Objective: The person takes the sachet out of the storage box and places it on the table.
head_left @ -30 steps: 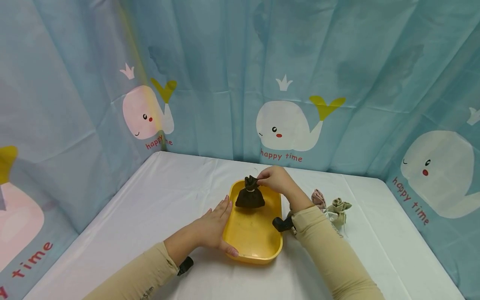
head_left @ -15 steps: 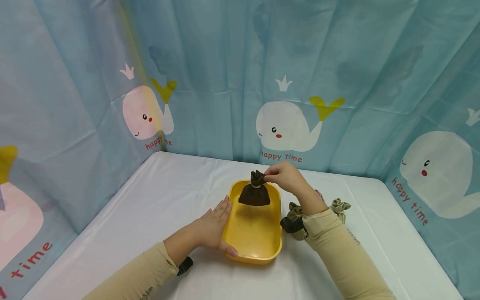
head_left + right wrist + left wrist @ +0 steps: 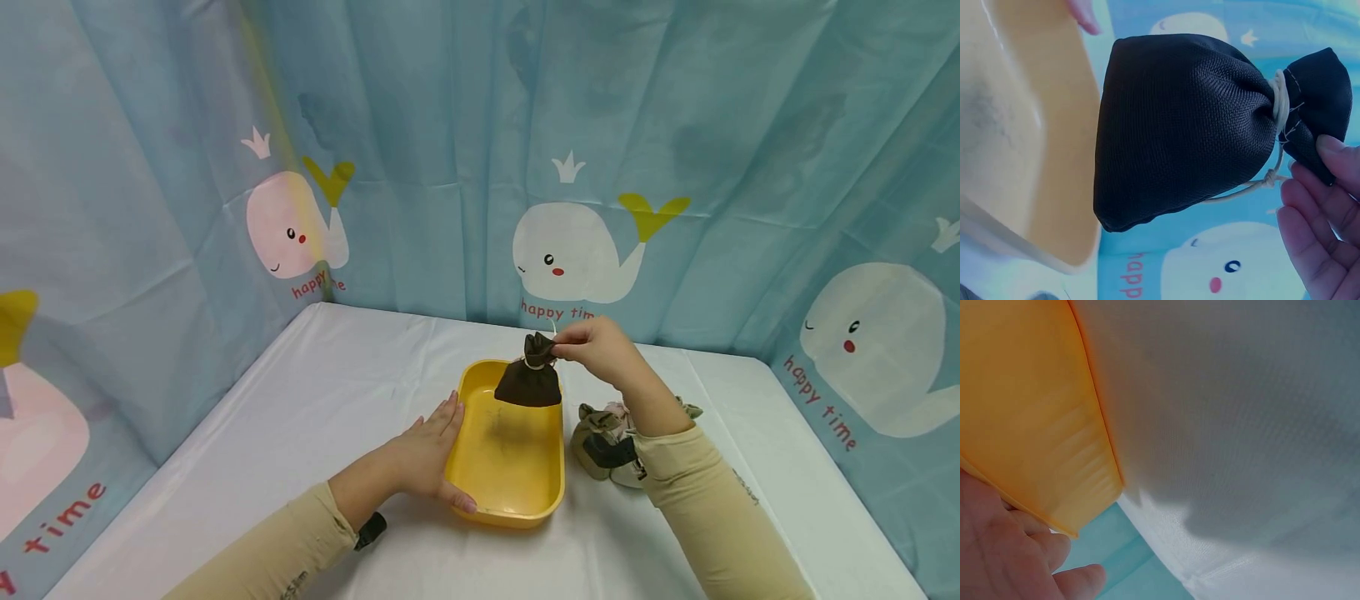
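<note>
My right hand [image 3: 598,350] pinches the gathered top of a dark drawstring pouch [image 3: 529,385] between thumb and fingers. The pouch hangs above the far right part of a yellow tray [image 3: 517,500], its neck bound with a pale cord [image 3: 1282,103]. In the right wrist view the pouch is full-bodied, and the tray's wall stands beside it. My left hand [image 3: 427,454] rests along the tray's left rim with its fingers spread and the thumb at the near corner. The left wrist view shows some left fingers [image 3: 1047,547] at the tray's outer side.
Several light pouches stand right of the tray, among them an olive pouch [image 3: 591,446]; my right forearm partly covers them. A white cloth [image 3: 360,358] covers the table. A blue curtain [image 3: 450,167] with whale prints closes off the back and sides.
My right hand has moved to the right and slightly up, carrying the dark pouch from over the tray's middle toward its right rim. The left hand and tray have stayed put.
</note>
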A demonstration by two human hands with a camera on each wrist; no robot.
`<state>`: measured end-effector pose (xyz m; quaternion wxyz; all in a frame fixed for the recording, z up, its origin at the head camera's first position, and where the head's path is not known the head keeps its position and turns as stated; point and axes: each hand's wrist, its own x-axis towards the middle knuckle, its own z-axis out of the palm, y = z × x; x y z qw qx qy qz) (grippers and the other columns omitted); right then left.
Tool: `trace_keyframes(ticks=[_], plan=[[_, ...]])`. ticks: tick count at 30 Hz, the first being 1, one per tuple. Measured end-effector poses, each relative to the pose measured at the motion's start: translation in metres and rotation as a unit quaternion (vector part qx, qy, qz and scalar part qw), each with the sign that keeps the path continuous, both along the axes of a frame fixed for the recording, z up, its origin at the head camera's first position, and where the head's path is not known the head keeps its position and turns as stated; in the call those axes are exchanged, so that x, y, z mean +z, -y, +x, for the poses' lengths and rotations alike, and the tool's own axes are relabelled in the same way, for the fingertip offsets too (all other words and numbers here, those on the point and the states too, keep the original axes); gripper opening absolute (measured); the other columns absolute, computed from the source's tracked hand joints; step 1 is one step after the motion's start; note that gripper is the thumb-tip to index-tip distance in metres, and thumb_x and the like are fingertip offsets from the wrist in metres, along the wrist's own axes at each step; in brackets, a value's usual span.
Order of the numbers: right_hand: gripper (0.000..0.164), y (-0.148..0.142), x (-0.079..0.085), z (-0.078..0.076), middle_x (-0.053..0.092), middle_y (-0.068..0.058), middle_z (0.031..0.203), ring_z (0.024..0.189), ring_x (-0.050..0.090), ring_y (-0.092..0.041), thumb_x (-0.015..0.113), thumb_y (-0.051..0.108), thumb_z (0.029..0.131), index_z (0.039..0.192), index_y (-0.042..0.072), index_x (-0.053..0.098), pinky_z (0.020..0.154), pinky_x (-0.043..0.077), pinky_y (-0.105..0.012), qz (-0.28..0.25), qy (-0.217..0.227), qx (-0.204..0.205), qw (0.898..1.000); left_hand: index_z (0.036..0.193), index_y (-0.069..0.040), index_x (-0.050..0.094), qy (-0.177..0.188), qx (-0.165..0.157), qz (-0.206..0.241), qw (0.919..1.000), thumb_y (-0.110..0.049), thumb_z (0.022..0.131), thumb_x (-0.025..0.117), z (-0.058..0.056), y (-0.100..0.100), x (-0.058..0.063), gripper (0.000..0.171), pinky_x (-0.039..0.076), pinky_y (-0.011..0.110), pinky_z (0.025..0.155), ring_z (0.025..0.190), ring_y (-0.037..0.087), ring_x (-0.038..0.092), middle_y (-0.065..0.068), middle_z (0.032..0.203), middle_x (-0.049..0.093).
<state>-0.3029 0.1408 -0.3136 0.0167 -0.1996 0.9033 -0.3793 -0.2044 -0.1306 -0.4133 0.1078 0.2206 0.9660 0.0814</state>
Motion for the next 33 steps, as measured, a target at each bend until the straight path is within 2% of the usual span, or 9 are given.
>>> trace_keyframes(ticks=[8,18,23,28,33], plan=[[0.015,-0.015,0.012,0.01,0.067,-0.004,0.087,0.085,0.06,-0.021,0.065,0.02,0.085,0.09,0.009,0.073,0.074,0.048,-0.038,0.008,-0.003,-0.003,1.0,0.146,-0.002,0.001,0.003,0.003,0.001,1.0,-0.09,0.045,0.049,0.0,0.001,0.0,0.142,0.02,0.05,0.107,0.14,0.024,-0.001,0.013,0.152,-0.013],[0.015,-0.038,0.016,0.024,0.068,-0.006,0.091,0.089,0.06,-0.023,0.066,0.019,0.085,0.093,0.008,0.073,0.077,0.048,-0.04,0.014,-0.007,-0.014,1.0,0.146,-0.002,0.0,0.003,0.002,-0.003,1.0,-0.091,0.044,0.047,-0.002,0.001,-0.003,0.143,0.02,0.05,0.107,0.14,0.025,-0.001,0.013,0.152,-0.013],[0.016,-0.052,0.015,0.034,0.067,-0.006,0.092,0.084,0.059,-0.02,0.066,0.019,0.084,0.094,0.008,0.073,0.07,0.047,-0.035,0.035,-0.015,-0.019,0.999,0.146,-0.002,0.001,0.003,0.002,-0.002,1.0,-0.09,0.045,0.049,-0.002,0.0,-0.003,0.142,0.02,0.051,0.107,0.14,0.025,-0.001,0.013,0.152,-0.013],[0.014,-0.066,0.014,0.044,0.068,-0.005,0.083,0.072,0.053,-0.017,0.066,0.018,0.084,0.091,0.007,0.073,0.061,0.044,-0.031,0.042,-0.022,-0.01,0.999,0.146,-0.002,0.001,0.006,0.004,-0.001,1.0,-0.09,0.045,0.049,-0.001,0.0,-0.001,0.142,0.02,0.051,0.107,0.14,0.024,-0.002,0.013,0.152,-0.012],[0.01,-0.08,0.009,0.049,0.068,-0.001,0.081,0.072,0.052,-0.016,0.066,0.017,0.084,0.088,0.011,0.073,0.061,0.044,-0.031,0.057,-0.026,-0.013,0.998,0.146,-0.002,0.001,0.008,0.007,0.002,0.9999,-0.089,0.044,0.05,0.0,0.0,0.0,0.143,0.02,0.051,0.107,0.14,0.023,-0.002,0.012,0.152,-0.012]])
